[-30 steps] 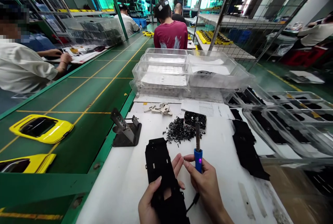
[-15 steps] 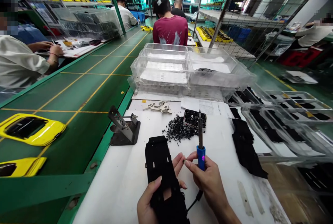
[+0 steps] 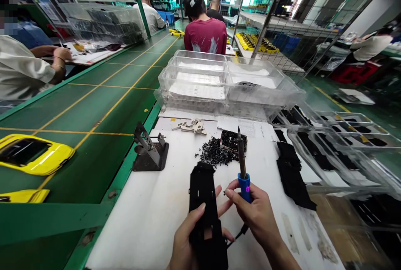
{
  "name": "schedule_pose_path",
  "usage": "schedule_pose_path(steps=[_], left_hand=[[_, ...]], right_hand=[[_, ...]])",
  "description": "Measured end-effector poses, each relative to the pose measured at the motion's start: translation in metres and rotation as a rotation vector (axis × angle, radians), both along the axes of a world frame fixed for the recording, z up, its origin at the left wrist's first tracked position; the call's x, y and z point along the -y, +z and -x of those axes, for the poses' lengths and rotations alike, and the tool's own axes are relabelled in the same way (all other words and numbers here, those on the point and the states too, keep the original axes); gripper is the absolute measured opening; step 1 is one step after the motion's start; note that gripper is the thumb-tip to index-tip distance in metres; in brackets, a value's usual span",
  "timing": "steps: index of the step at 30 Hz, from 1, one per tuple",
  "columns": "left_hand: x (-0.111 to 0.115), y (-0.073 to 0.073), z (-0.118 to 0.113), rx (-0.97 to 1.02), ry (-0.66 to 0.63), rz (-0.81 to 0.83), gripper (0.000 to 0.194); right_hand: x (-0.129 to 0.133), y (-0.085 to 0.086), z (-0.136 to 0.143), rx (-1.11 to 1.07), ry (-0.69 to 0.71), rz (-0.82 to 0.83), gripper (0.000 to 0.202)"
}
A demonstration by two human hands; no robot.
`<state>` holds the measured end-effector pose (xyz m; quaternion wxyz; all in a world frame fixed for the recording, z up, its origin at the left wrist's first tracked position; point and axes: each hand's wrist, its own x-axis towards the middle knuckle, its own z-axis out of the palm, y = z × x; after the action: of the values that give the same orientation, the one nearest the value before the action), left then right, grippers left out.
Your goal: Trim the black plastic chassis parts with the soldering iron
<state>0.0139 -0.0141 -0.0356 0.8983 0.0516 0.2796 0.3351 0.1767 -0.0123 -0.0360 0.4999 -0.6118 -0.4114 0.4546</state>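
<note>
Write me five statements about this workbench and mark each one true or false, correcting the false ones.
1. The left hand holds a black panel. True.
2. The soldering iron is in the right hand. True.
3. The tip of the soldering iron points back toward the person. False: it points away from the person.
4. A heap of small black pieces lies on the white table. True.
5. The handle of the soldering iron is yellow. False: it is blue.
</note>
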Motion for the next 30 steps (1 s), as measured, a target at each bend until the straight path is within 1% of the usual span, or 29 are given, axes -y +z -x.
schedule_pose_path(steps=[3, 5, 6, 10, 13, 15, 18, 21, 24, 27, 30], left_hand=[[-0.001, 0.004, 0.003, 0.001, -0.177, 0.058, 0.068], [0.000, 0.007, 0.005, 0.009, -0.249, 0.050, 0.069], [0.001, 0.008, 0.006, -0.008, -0.261, 0.032, 0.067], [0.008, 0.012, 0.007, -0.138, -0.265, -0.094, 0.060], [0.011, 0.014, 0.004, -0.222, -0.268, -0.148, 0.063], [0.011, 0.015, 0.002, -0.266, -0.264, -0.174, 0.066], [0.008, 0.013, 0.001, -0.283, -0.274, -0.242, 0.073], [0.006, 0.010, 0.002, -0.249, -0.299, -0.301, 0.079], [0.006, 0.011, 0.003, -0.295, -0.315, -0.277, 0.076], [0.009, 0.016, 0.005, -0.345, -0.295, -0.232, 0.069], [0.009, 0.019, 0.006, -0.321, -0.309, -0.231, 0.070]], right_hand=[[-0.003, 0.010, 0.004, 0.105, 0.035, -0.120, 0.023], [-0.006, 0.013, 0.007, 0.158, 0.050, -0.198, 0.019], [-0.008, 0.013, 0.007, 0.177, 0.046, -0.231, 0.017], [-0.011, 0.009, 0.009, 0.183, -0.014, -0.290, 0.014], [-0.008, 0.002, 0.011, 0.146, -0.079, -0.316, 0.011], [-0.006, -0.005, 0.012, 0.161, -0.138, -0.348, 0.009], [-0.003, -0.016, 0.013, 0.231, -0.202, -0.427, 0.007], [-0.003, -0.025, 0.012, 0.279, -0.194, -0.520, 0.007], [-0.004, -0.028, 0.009, 0.339, -0.169, -0.590, 0.009], [-0.005, -0.027, 0.008, 0.389, -0.166, -0.626, 0.009], [-0.006, -0.026, 0.008, 0.399, -0.173, -0.629, 0.010]])
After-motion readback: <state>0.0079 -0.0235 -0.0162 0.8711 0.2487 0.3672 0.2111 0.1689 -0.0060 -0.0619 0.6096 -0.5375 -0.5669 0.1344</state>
